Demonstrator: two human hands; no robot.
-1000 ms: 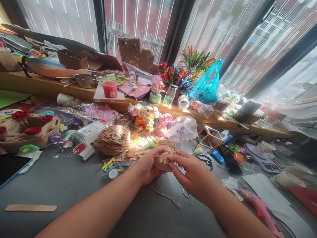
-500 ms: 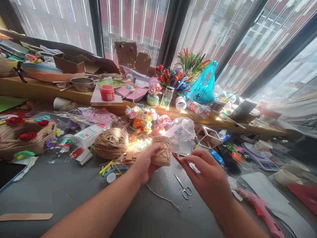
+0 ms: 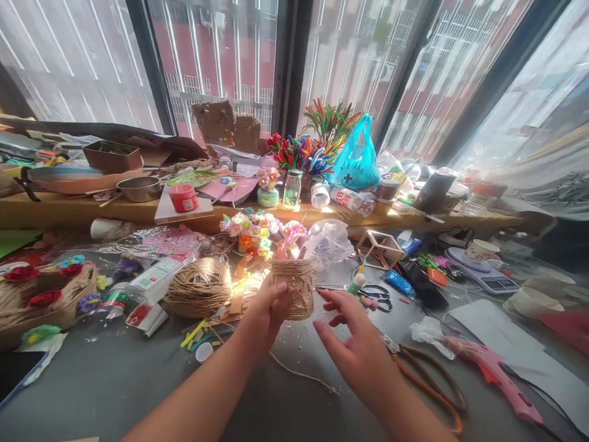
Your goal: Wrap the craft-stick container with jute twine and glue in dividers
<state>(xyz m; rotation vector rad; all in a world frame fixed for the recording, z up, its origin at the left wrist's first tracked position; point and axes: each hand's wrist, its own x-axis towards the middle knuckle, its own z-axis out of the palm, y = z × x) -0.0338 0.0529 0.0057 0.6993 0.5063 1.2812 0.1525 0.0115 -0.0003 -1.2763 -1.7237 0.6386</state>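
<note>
Right hand emptied, gap beside twine-wrapped cylinder

1. The blue bag bore dark Chinese characters, "大" among them, above a cross sign.
2. On the bottle just in front of the bag, red label print was blurred.
3. On the red jar, well left of it, print was too small.

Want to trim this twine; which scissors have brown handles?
The large scissors beside the right forearm: their loops are brown, while the smaller pair beyond the right hand has black ones.
</note>
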